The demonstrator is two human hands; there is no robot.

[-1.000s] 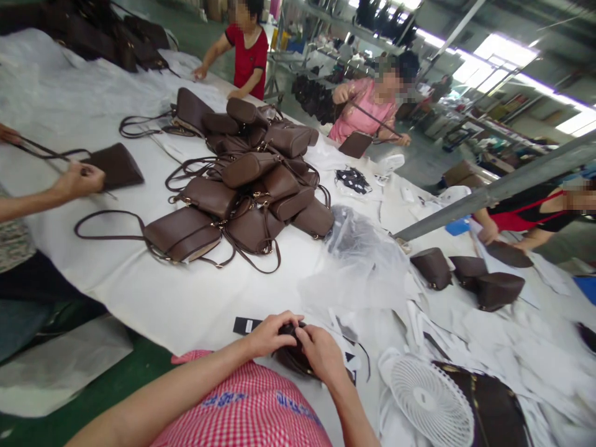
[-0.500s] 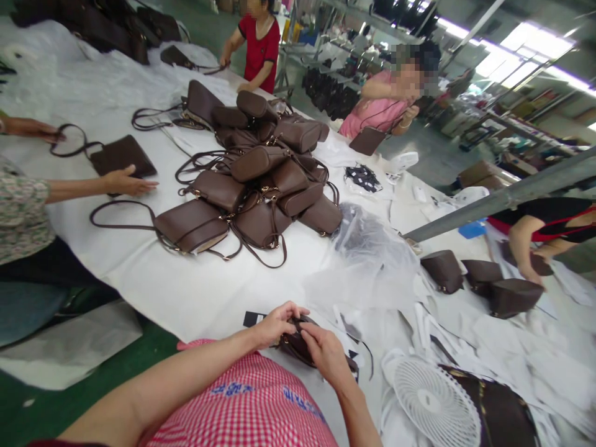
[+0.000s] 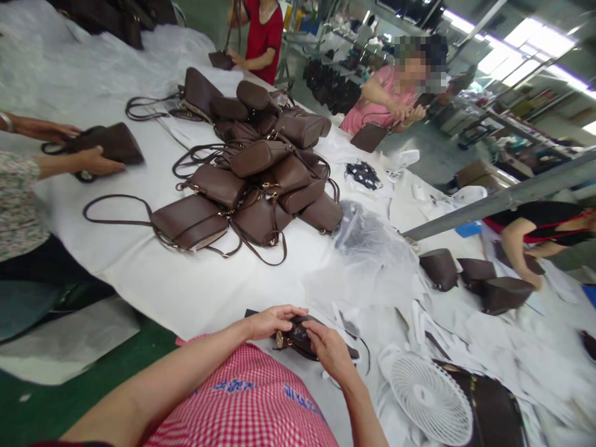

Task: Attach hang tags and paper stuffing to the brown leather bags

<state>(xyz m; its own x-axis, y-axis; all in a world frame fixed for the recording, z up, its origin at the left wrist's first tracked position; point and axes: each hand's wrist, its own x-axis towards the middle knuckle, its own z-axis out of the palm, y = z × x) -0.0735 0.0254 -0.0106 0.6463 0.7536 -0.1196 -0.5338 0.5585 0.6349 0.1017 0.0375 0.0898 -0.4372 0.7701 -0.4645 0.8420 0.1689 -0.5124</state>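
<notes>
Close to my apron, at the near edge of the white table, I have a small dark brown handbag (image 3: 300,340) lying on its side with gold-coloured metal hardware at its left end. My left hand (image 3: 275,323) grips its upper left edge, thumb pressed on the top. Opposite, my right hand (image 3: 329,349) pinches the bag's right part, fingertips close to the left thumb. What the fingertips hold on the bag is too small to tell. A thin dark strap (image 3: 367,357) curves out to the right. Black pieces lie partly hidden beneath my left hand.
Brown handbags with straps form a pile (image 3: 261,167) mid-table. Clear plastic (image 3: 372,248) lies right of it. A white fan (image 3: 431,397) stands near my right arm, beside a larger brown bag (image 3: 496,410). A metal pole (image 3: 493,202) slants across the right. Several co-workers handle bags around the table.
My hands have shifted slightly on the bag, and its gold hardware now shows at the left. The co-worker at left has lifted a bag, and the one in red holds one up by its strap.
</notes>
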